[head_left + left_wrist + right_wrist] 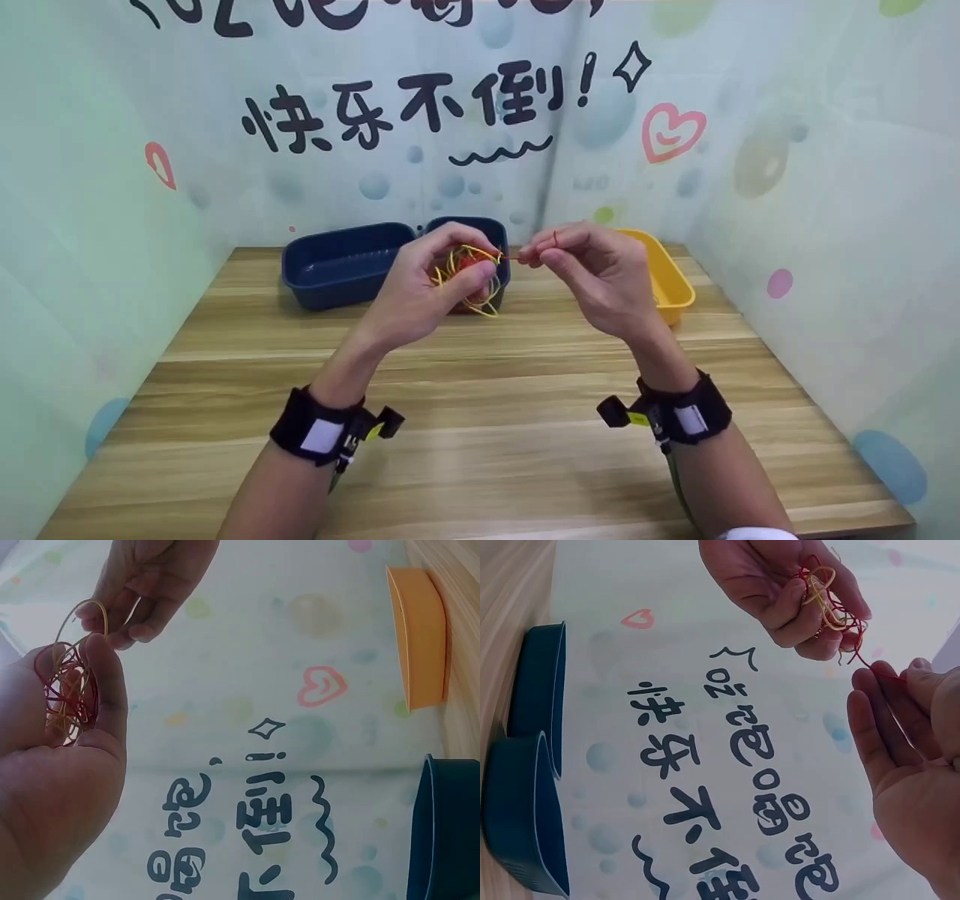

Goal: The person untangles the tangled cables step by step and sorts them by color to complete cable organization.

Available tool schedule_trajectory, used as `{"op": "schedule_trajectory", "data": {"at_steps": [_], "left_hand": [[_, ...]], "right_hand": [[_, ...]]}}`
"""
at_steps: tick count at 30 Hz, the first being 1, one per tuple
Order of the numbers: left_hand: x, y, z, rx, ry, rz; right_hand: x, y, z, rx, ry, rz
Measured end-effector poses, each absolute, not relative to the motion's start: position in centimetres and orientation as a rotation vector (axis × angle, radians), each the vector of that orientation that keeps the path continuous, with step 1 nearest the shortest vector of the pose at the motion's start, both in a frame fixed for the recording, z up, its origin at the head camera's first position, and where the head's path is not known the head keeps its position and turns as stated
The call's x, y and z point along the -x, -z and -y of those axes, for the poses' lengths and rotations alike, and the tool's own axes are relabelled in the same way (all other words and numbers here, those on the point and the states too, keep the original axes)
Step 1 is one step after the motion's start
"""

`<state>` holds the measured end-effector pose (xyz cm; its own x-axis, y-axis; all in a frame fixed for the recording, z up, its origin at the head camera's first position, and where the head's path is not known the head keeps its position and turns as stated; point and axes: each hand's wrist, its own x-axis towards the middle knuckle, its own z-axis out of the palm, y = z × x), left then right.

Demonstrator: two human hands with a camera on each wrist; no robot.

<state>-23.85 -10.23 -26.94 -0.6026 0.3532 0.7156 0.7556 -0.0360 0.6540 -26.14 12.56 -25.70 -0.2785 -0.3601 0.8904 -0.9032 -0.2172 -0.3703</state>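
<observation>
My left hand [420,289] grips a tangled bunch of thin red and yellow strands [452,264] between thumb and fingers, above the table. Loose loops hang out below the thumb. To its right, my right hand [604,281] pinches a red strand [512,258] that runs taut from the bunch; a bit of red lies across its index finger. In the left wrist view, a yellowish loop arches up from the tangle [71,701] toward the right fingers. The right wrist view shows the red strand [864,660] between both hands, with the right thumb and fingertips pinching its end.
Behind the left hand stand two dark blue boxes [330,289], side by side on the wooden table [480,420]. A yellow box [679,296] is partly hidden behind the right hand. Printed curtains [420,172] enclose the table's back and sides.
</observation>
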Motion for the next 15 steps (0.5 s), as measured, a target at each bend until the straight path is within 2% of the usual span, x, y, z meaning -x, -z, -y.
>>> {"op": "schedule_trajectory", "data": {"at_steps": [15], "left_hand": [[24.7, 27.2, 12.1, 1.155, 1.627, 2.011]], "right_hand": [[27.0, 25.6, -13.2, -1.314, -1.826, 1.458]]}}
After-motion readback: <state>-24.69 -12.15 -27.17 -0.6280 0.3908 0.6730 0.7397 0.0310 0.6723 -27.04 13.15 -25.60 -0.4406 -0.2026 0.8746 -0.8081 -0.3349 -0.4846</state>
